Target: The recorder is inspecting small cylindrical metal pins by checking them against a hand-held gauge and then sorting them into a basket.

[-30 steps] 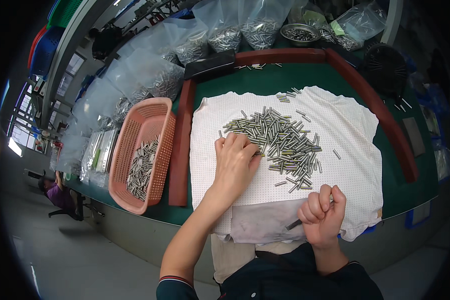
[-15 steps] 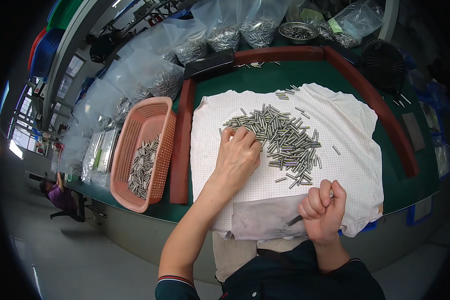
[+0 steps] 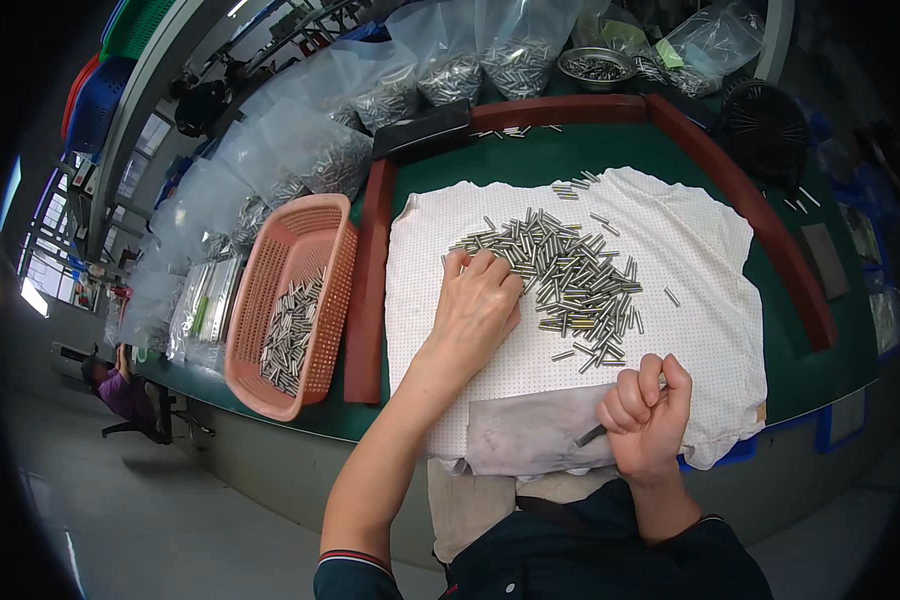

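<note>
A loose pile of short metal pins [image 3: 580,270] lies on a white dotted cloth [image 3: 425,330]. At the pile's left edge is my left hand [image 3: 478,305], palm down with its fingers curled in. Its fingertips reach the pins, and whatever they pinch is hidden beneath the hand. Nearer to me, my right hand [image 3: 648,415] is closed in a fist around a thin dark tool [image 3: 591,436]. Only one end of that tool sticks out on the left, so its kind does not show. Below the fist lies a folded grey cloth [image 3: 530,432].
An orange plastic basket [image 3: 238,350] holding pins stands left of the reddish-brown rail [image 3: 367,290]. Clear bags of pins [image 3: 320,160] line the back left. A metal bowl [image 3: 597,66] and a black fan [image 3: 765,125] stand behind. Stray pins lie near the far rail.
The view has shifted very slightly. Both hands keep nearly the same pose and place, and the pile looks the same.
</note>
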Demonstrator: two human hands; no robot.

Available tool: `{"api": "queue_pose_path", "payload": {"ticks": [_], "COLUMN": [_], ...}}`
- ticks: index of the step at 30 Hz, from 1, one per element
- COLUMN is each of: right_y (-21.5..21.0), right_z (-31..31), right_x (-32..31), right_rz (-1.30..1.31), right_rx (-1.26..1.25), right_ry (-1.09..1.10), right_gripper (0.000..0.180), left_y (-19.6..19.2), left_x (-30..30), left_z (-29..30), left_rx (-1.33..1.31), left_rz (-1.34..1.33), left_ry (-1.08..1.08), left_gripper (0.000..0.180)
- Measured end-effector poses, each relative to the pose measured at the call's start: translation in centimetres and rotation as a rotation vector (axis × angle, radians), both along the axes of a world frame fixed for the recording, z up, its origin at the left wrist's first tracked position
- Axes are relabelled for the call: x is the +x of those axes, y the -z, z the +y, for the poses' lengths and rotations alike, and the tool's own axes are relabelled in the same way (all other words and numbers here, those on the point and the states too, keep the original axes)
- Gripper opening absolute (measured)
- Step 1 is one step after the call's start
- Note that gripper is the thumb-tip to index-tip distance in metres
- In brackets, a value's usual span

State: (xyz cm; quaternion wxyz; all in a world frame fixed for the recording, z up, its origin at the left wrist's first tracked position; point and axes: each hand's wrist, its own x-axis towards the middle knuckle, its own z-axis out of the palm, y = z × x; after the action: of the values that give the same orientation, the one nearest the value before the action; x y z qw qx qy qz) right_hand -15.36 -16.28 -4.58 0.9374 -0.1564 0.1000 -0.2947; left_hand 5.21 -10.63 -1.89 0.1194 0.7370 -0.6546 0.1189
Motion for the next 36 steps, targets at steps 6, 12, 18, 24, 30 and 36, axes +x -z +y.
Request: {"api": "queue_pose_path", "payload": {"ticks": [6,12,18,24,30,36], "right_y": [0.2,-0.2,0.0,-0.1,0.0,-0.2], "right_z": [0.1,0.2,0.2,0.3,0.1,0.1], "right_x": [0.1,0.1,0.2,0.3,0.2,0.3], "right_rz": [0.001,0.022,0.009,0.016,0.017,0.026], "right_rx": [-0.005,-0.012,-0.009,-0.008,-0.004,-0.018], "right_ry": [0.001,0.004,0.038,0.037,0.031,0.015], "right_gripper": [0.038,0.038,0.038,0.038,0.038,0.038], "left_y": [-0.2,-0.2,0.7,0.7,-2.4,-7.5], "left_x": [-0.3,-0.4,-0.2,-0.2,-1.5,1.8], "left_z": [2.4,6.7,7.5,7.6,10.3,16.8], "left_rx": [-0.278,-0.624,-0.807,-0.795,-0.831,-0.706], "left_rz": [0.798,2.229,2.44,2.437,1.68,0.01], "left_ry": [-0.169,-0.399,-0.499,-0.509,-0.224,-0.684], "left_gripper": [0.006,0.013,0.012,0.01,0.011,0.015]}}
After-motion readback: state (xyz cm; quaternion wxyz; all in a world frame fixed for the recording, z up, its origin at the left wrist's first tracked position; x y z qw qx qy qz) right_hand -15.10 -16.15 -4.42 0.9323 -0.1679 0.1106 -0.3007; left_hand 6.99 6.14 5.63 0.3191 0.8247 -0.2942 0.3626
